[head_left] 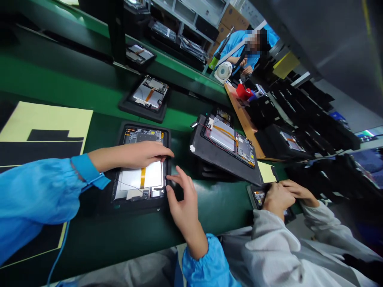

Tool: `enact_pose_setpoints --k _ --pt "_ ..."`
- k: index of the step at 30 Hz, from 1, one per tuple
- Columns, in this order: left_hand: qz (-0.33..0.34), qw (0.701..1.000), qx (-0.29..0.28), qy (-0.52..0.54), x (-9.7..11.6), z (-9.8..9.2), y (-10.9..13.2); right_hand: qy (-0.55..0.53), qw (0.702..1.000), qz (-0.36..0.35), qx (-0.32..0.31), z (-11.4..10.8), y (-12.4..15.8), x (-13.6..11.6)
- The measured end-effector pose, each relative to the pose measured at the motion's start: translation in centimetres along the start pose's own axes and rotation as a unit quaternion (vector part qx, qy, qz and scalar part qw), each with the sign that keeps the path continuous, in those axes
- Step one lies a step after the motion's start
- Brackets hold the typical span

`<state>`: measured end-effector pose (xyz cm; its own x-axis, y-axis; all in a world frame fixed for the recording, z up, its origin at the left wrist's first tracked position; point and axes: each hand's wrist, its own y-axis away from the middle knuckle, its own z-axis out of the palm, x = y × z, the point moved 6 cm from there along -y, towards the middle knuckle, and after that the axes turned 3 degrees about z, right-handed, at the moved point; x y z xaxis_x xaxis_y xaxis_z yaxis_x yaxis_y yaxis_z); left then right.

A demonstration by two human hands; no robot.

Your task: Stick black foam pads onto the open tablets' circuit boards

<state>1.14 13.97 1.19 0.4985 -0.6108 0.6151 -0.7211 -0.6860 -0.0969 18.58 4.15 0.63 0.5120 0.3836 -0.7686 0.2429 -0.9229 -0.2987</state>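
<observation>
An opened tablet [154, 175] lies in a black foam tray [169, 139] in front of me, its silver battery, orange ribbon cable [143, 177] and circuit board [143, 136] exposed. Across its middle reaches my left hand [142, 154], palm down, fingers stretched out together to the right edge; it covers part of the tablet. A blue strap [89, 171] circles that wrist. My right hand [185, 199] is beside the tablet's right edge, fingers apart, with the fingertips at the rim. I see nothing held in either hand.
Another opened tablet [221, 133] rests on stacked foam trays [221, 161] to the right. Behind mine sits a further tablet [151, 93]. Yellow and black sheets [60, 115] lie left. A co-worker's hands [278, 197] work at the right; another person [236, 44] is at the back.
</observation>
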Motion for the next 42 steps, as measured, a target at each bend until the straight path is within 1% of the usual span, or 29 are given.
enact_pose_setpoints --k 3,6,9,11,13,15,17,18,20,23,25,28,31,34,36,38,42 --pt "0.021 1.000 0.012 -0.005 0.0 -0.3 -0.2 0.035 0.998 -0.043 -0.001 0.3 0.9 -0.6" --pt "0.021 0.999 0.025 -0.006 -0.3 -0.2 -0.2 0.072 0.994 -0.083 -0.006 0.6 1.4 -1.2" --pt "0.014 0.999 0.035 -0.013 -0.5 0.0 -0.3 0.099 0.989 -0.106 -0.002 0.6 1.5 -1.7" --pt "0.010 0.999 0.038 -0.025 -0.4 0.1 -0.2 0.111 0.987 -0.115 -0.015 0.7 1.5 -1.9" --pt "0.009 0.998 0.050 -0.043 0.0 0.2 0.0 0.126 0.984 -0.120 -0.036 0.7 1.6 -2.0" --pt "0.013 0.995 0.080 -0.054 0.8 0.1 0.4 0.139 0.982 -0.120 -0.051 0.8 1.6 -2.0" --pt "0.028 0.994 0.101 -0.032 1.9 0.2 0.8 0.140 0.981 -0.119 -0.056 0.8 1.7 -2.1" --pt "0.037 0.994 0.098 -0.008 2.3 0.4 1.0 0.137 0.982 -0.120 -0.055 0.8 1.7 -2.1" --pt "0.045 0.996 0.066 0.043 2.8 1.0 1.2 0.128 0.983 -0.119 -0.050 0.7 1.8 -2.2" --pt "0.033 0.995 0.017 0.094 2.5 1.6 1.0 0.118 0.986 -0.106 -0.044 0.6 1.7 -2.2" --pt "0.033 0.993 0.010 0.116 2.4 1.5 0.7 0.112 0.988 -0.098 -0.050 0.7 1.6 -2.1" --pt "0.045 0.988 0.019 0.145 2.8 1.5 0.5 0.097 0.989 -0.096 -0.053 0.6 1.7 -2.0" --pt "0.037 0.985 0.006 0.168 3.3 2.0 0.4 0.078 0.991 -0.096 -0.047 0.5 1.9 -1.9" --pt "0.018 0.986 -0.010 0.167 3.1 2.6 0.2 0.074 0.991 -0.097 -0.047 0.5 2.3 -1.8" --pt "0.018 0.987 -0.019 0.158 2.8 2.7 -0.2 0.078 0.990 -0.102 -0.053 0.6 2.5 -1.9" --pt "0.019 0.990 -0.017 0.136 2.4 2.5 -0.8 0.076 0.990 -0.104 -0.057 0.5 2.6 -1.9" --pt "0.017 0.995 0.001 0.094 1.3 1.3 -1.7 0.062 0.991 -0.100 -0.058 0.2 2.1 -2.1"
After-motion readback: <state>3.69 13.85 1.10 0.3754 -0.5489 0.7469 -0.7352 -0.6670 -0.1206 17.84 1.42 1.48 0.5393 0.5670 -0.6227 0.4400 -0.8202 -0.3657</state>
